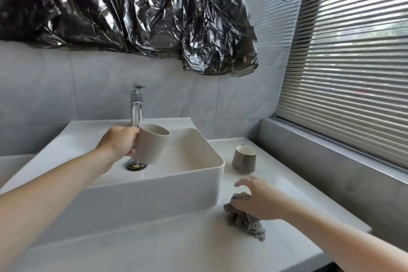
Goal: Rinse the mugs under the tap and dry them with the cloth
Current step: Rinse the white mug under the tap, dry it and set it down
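Grey-tiled washroom, slatted blind at the right, crumpled black plastic sheet (141, 11) taped over the wall above a white basin (189, 174) set on a white tabletop (154, 243).

Progress, judged from the layout: somewhere mid-task. Beige mug (152, 143) held over the basin, tilted, just below the chrome tap (136, 106); no running water visible, so rinsing either finished or not yet begun for this one — cannot tell which. Second mug (244, 159), grey with a pale inside, upright on the tabletop right of the basin, untouched; wet or dry not discernible. Drying apparently about to start.

Left hand (120, 143): grip clamped on the beige mug's near side, presumably the handle. Right hand (257, 200): grip pinching the bunched grey cloth (245, 221) on the tabletop, upper fingers spread.

Count: two mugs, one cloth, one tap, one basin, two hands.
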`<state>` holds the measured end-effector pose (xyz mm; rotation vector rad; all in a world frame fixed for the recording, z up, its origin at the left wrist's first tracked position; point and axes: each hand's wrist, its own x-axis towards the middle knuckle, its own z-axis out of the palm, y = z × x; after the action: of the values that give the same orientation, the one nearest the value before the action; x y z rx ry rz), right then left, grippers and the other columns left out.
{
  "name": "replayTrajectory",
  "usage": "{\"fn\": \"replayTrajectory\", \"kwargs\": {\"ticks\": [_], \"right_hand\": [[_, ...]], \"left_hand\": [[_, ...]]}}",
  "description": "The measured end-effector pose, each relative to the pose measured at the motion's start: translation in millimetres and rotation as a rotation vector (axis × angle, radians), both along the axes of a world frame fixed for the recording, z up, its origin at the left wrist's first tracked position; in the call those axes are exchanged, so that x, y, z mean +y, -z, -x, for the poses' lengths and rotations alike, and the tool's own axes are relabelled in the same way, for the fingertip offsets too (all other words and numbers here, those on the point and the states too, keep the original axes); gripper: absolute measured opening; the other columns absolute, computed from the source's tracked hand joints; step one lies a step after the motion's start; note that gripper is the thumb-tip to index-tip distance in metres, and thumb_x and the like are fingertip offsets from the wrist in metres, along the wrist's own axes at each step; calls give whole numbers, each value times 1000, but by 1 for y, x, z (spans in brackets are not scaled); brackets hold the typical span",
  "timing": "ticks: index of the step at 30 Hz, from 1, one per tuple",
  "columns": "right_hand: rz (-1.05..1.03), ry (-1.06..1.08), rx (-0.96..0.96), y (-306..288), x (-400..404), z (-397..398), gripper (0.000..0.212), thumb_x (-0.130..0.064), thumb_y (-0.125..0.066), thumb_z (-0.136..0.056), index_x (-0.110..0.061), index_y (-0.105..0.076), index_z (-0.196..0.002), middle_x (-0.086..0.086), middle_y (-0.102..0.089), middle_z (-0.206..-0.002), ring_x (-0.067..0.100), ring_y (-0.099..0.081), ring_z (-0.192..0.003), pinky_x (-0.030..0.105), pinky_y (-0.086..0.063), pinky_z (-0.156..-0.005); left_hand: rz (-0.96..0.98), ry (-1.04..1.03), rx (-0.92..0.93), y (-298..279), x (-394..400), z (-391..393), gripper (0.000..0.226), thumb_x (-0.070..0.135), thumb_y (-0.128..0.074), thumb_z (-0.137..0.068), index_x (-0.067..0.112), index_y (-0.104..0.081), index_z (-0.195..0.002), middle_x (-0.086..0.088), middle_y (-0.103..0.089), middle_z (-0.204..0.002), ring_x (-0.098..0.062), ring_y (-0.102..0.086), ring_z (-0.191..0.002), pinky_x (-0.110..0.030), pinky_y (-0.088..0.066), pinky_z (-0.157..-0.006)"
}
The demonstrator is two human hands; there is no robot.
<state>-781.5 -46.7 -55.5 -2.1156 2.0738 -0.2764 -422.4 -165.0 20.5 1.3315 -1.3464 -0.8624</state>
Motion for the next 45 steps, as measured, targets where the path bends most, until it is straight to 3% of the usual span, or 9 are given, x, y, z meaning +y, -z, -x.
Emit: {"fn": "replayTrajectory", "kwargs": {"ticks": [7, 11, 15, 26, 29, 33, 37, 42, 45], "right_hand": [[-35, -64, 180, 40, 28, -4, 51, -55, -50, -99, -36, -42, -145, -7, -48, -139, 26, -48, -125, 33, -41, -96], [63, 5, -257, 24, 15, -18, 13, -26, -58, -93, -25, -66, -103, -7, -73, -103, 19, -68, -100, 36, -55, -90], [294, -2, -599, -22, -7, -55, 17, -41, -61, -80, -28, -68, -90, 1, -71, -78, 11, -60, -65, 34, -52, -65], [467, -31, -873, -63, -121, -197, 26, -24, -72, -84, -33, -64, -107, -16, -71, -94, 0, -66, -89, 13, -46, -66], [533, -39, -854, -52, -143, -222, 22, -22, -76, -83, -31, -63, -99, -15, -66, -98, 0, -63, -91, 17, -49, -75], [646, -125, -880, -41, -160, -251, 25, -9, -81, -80, -27, -71, -93, -10, -53, -115, -11, -53, -107, 4, -41, -92], [741, -219, -872, -38, -167, -276, 54, -1, -83, -73, -38, -64, -107, -14, -53, -113, -17, -52, -106, 0, -42, -85], [729, -208, -909, -43, -179, -277, 38, -9, -83, -76, -38, -71, -98, -23, -60, -109, 9, -64, -100, 40, -60, -86], [797, -218, -792, -37, -180, -280, 28, -17, -85, -80, -38, -80, -99, -41, -55, -120, -3, -45, -118, 5, -38, -97]], "left_hand": [[8, -9, -59, 0, 20, -7, 30, 23, -55, -91, 19, -55, -62, 5, -49, -57, -20, -46, -63, -30, -48, -62], [-5, -11, -50, 3, 26, -15, 32, 23, -56, -91, 20, -56, -60, 10, -51, -52, -19, -48, -63, -30, -48, -62], [-9, -12, -36, 3, 26, -22, 41, 30, -55, -93, 22, -47, -53, 8, -47, -54, -22, -43, -63, -31, -38, -62], [86, -285, -374, 2, -25, -24, 45, 38, -41, -106, 14, -55, -71, -13, -70, -91, -36, -57, -97, -36, -41, -82], [117, -269, -268, 8, -45, -35, 47, 32, -41, -108, 13, -45, -65, -26, -66, -90, -35, -52, -85, -38, -32, -69], [80, -283, -103, 19, -64, -49, 45, 31, -42, -108, 15, -39, -66, -3, -47, -65, -27, -43, -74, -36, -30, -66], [48, -309, -13, 32, -74, -50, 47, 35, -43, -107, 5, -61, -75, -8, -66, -78, -30, -59, -81, -37, -47, -74], [3, -228, 214, 40, -80, -52, 47, 38, -48, -105, -1, -74, -97, -22, -76, -99, -41, -71, -98, -57, -59, -90], [7, -215, 254, 39, -80, -50, 46, 37, -51, -105, -1, -75, -98, -23, -76, -100, -42, -71, -101, -58, -59, -90]]}}
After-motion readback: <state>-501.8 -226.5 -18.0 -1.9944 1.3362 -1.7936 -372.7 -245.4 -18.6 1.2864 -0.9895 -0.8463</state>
